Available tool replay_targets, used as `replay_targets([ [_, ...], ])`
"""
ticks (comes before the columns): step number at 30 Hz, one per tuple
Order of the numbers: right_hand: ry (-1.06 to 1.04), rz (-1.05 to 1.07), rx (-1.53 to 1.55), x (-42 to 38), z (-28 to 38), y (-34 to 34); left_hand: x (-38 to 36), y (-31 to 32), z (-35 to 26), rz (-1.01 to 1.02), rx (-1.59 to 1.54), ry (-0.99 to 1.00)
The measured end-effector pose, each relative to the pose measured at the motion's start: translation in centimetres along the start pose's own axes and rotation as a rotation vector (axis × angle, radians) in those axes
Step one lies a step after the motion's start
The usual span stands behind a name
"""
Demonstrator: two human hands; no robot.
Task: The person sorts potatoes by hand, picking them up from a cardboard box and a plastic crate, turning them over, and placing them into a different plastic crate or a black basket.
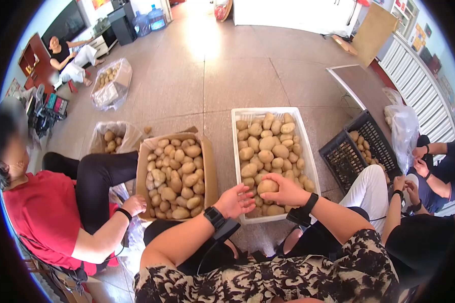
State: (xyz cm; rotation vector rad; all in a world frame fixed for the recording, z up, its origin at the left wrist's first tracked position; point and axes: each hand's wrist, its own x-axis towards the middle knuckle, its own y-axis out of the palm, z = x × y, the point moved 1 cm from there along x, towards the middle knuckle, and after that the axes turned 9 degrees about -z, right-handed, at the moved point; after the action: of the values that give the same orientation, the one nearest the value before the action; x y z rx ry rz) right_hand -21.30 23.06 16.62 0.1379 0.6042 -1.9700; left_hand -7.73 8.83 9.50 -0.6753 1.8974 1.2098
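My right hand (286, 192) is wrapped round a potato (268, 187) above the near part of a white crate (308, 151) full of potatoes. To its left, my left hand (234, 201) is held palm up with its fingers apart and nothing in it, beside the crate's left edge. A cardboard box (211, 174) heaped with potatoes stands on the floor left of the white crate. Both of my wrists have dark bands with devices on them.
Left, a person in red (43, 217) has a hand by the cardboard box. Plastic bags of potatoes (111, 83) lie beyond. At right are a tilted black crate (338, 146) and other people's hands. Someone sits at the far left (65, 58).
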Motion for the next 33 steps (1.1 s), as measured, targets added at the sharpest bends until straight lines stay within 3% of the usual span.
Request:
replay_targets([
  [6,-0.051,0.145,0.278,-0.1,-0.6,0.9,-2.2,1.4,0.0,0.131,0.037,-0.102],
  [8,-0.033,0.251,0.329,0.2,-0.8,0.8,-1.4,0.9,0.1,0.341,0.000,-0.085],
  [9,-0.058,0.275,0.329,0.4,-1.3,1.0,-1.0,0.5,0.1,0.332,-0.018,-0.077],
  [12,-0.083,0.192,0.175,0.4,-1.6,1.1,0.1,-0.6,-0.3,0.156,-0.014,-0.050],
  [16,-0.049,0.135,0.117,0.4,-2.3,0.7,0.6,-1.1,-1.3,0.036,0.022,0.122],
  [19,0.007,0.128,0.063,0.7,-2.7,0.5,2.9,-3.1,-2.1,0.028,-0.040,0.120],
  [22,-0.001,0.114,0.030,1.3,-3.3,0.2,3.4,-4.7,-3.0,-0.171,-0.014,0.284],
  [27,-0.027,0.104,-0.131,1.5,-3.8,0.2,3.8,-7.9,-3.7,-0.470,-0.092,0.396],
  [33,0.044,0.123,-0.072,1.7,-3.9,0.2,2.3,-10.3,-4.5,-0.609,-0.228,0.393],
])
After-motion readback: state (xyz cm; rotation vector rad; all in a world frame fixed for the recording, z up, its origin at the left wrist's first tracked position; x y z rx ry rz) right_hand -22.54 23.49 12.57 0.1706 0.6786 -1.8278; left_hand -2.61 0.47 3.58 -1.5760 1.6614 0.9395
